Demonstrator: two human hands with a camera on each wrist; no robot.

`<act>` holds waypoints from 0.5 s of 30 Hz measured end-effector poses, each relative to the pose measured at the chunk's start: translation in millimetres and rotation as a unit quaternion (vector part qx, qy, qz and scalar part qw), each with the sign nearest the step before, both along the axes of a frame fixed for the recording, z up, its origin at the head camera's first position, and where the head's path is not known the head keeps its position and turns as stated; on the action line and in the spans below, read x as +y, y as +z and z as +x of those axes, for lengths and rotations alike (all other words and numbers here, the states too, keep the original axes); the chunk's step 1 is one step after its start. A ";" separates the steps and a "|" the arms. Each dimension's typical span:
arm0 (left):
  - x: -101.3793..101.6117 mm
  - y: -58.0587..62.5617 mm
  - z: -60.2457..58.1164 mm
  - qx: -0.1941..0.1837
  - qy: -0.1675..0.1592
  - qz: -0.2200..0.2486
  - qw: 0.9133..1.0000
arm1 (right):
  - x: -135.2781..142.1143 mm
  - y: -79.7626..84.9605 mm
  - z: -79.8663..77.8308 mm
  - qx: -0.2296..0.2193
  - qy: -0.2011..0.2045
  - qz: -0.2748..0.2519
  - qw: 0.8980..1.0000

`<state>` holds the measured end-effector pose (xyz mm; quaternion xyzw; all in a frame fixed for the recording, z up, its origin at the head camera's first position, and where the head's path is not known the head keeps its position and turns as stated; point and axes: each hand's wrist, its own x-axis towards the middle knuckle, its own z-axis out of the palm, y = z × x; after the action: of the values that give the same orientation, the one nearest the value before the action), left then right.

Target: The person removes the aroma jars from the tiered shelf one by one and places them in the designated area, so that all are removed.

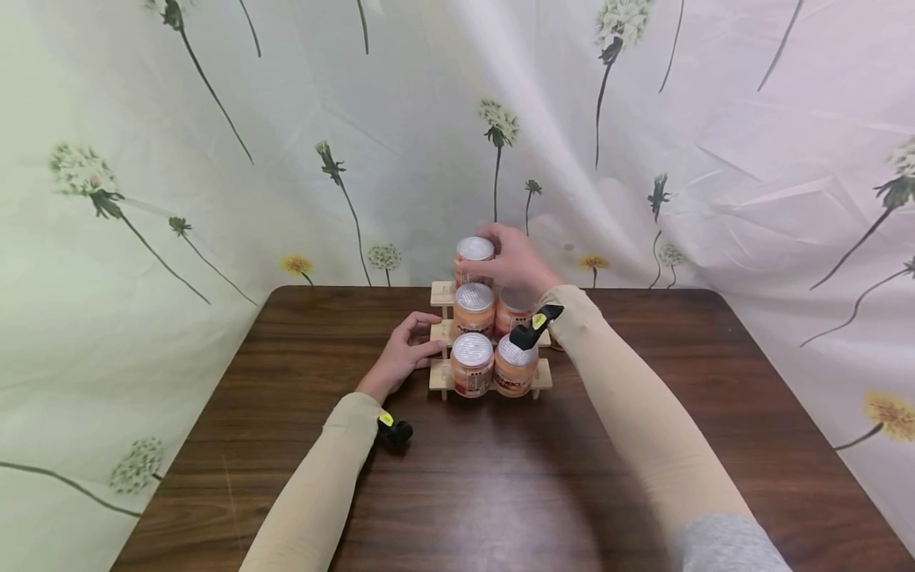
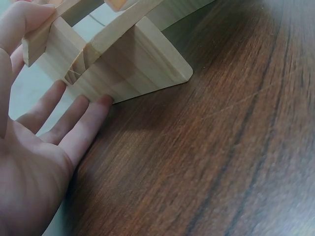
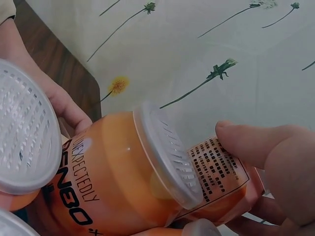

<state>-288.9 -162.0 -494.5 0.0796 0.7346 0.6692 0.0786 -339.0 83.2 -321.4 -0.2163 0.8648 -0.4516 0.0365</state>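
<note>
A small three-tier wooden rack (image 1: 441, 334) on the table carries orange jars with pale perforated lids. My right hand (image 1: 520, 258) grips a jar (image 1: 475, 249) at the top tier, thumb on one side and fingers on the other; its printed label panel (image 3: 216, 172) faces the right wrist camera. Two jars sit on the middle tier, a left one (image 1: 475, 306) and a right one (image 1: 509, 314) partly behind my right wrist. Two more, a left jar (image 1: 472, 369) and a right jar (image 1: 515, 373), fill the bottom tier. My left hand (image 1: 403, 349) holds the rack's left end, fingertips against its side panel (image 2: 133, 73).
The dark wood-grain table (image 1: 286, 445) extends around the rack. A pale cloth (image 1: 429, 143) printed with dandelions hangs behind the table's far edge. Black cameras are strapped to both wrists, the right one (image 1: 536, 327) overlapping a bottom-tier jar in the head view.
</note>
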 end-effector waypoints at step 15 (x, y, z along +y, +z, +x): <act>-0.6 -1.0 1.0 0.003 0.003 -0.002 1.000 | 2.6 -3.9 1.2 0.015 -0.037 -0.038 0.998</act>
<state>-288.0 -162.5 -495.5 0.0792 0.7363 0.6679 0.0748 -337.9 85.8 -325.4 -0.1919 0.8549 -0.4820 -0.0014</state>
